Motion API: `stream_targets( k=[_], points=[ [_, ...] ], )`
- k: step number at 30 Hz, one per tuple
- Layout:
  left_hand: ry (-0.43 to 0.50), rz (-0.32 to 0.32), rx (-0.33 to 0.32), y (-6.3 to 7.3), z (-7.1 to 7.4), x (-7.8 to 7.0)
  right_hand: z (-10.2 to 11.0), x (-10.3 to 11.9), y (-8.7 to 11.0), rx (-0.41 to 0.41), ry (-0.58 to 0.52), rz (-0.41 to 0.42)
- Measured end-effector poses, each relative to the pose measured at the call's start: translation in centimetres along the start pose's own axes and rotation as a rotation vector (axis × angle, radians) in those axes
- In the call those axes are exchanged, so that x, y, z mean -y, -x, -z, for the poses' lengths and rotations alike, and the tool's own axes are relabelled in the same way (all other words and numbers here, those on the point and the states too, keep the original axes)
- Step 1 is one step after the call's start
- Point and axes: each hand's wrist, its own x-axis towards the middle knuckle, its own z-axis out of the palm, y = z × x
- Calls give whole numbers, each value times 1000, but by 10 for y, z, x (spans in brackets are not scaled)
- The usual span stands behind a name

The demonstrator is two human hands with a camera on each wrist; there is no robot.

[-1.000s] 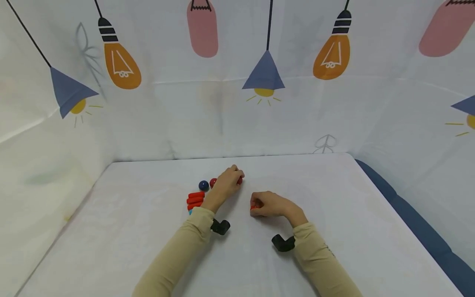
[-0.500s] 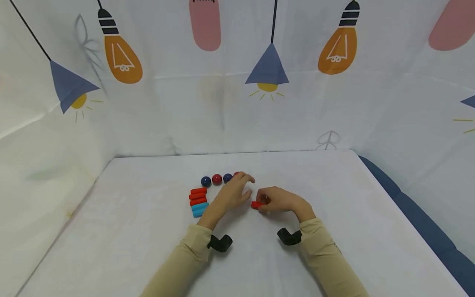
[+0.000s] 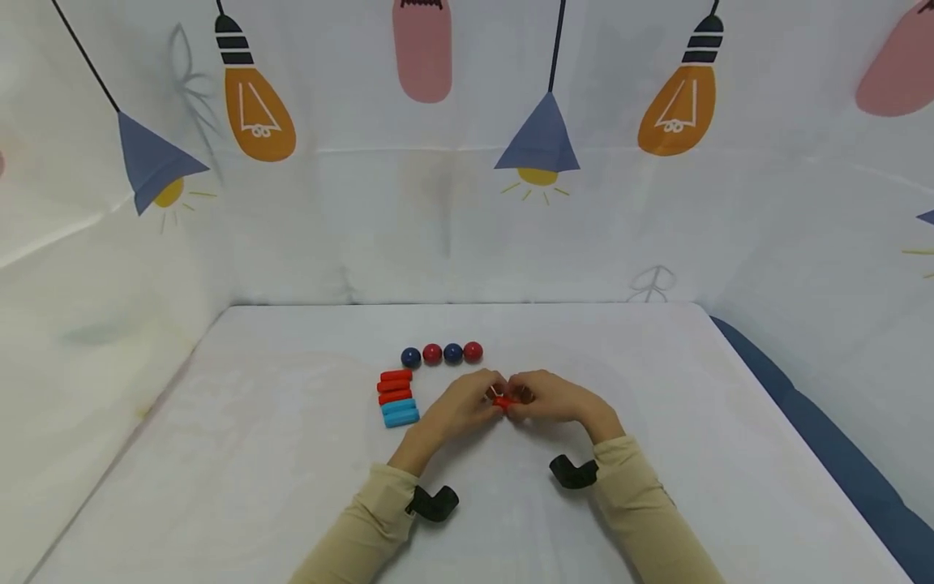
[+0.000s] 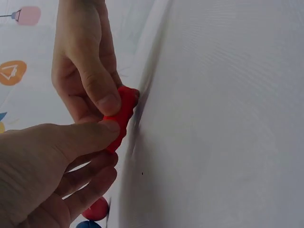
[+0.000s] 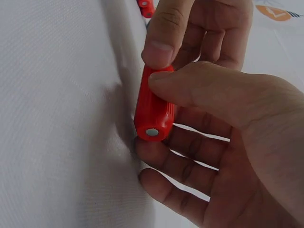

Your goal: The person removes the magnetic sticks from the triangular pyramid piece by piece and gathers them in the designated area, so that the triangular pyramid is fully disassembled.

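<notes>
Both hands meet over the table and pinch one short red magnetic rod [image 5: 154,104] between them. My left hand [image 3: 461,403] holds one end with thumb and fingertips. My right hand [image 3: 560,397] grips the other end the same way. A round silvery magnet shows in the rod's near end in the right wrist view. In the left wrist view the rod [image 4: 126,107] has a bumpy edge and is partly covered by both thumbs. Left of the hands lie several red rods [image 3: 394,387] and two light blue rods [image 3: 400,417], stacked side by side.
Behind the hands stands a row of balls: a navy ball [image 3: 411,358], a red ball [image 3: 433,354], another navy ball [image 3: 453,353] and another red ball [image 3: 473,351]. Black wrist mounts [image 3: 434,504] hang near the white table [image 3: 255,454]. A printed curtain [image 3: 379,227] closes the back.
My left hand has left the balls at the back and come down to the red rod in my right hand. The row of balls is now uncovered.
</notes>
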Motion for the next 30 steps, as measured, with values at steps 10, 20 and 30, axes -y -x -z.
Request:
stream_targets(
  k=[10, 20, 30],
  points=[
    [-25, 17, 105, 13, 32, 7, 0, -3, 4, 13, -15, -27],
    [51, 218, 287, 48, 89, 27, 1, -4, 3, 22, -15, -77],
    [6, 415, 320, 60, 101, 34, 2, -7, 6, 12, -17, -82]
  ],
)
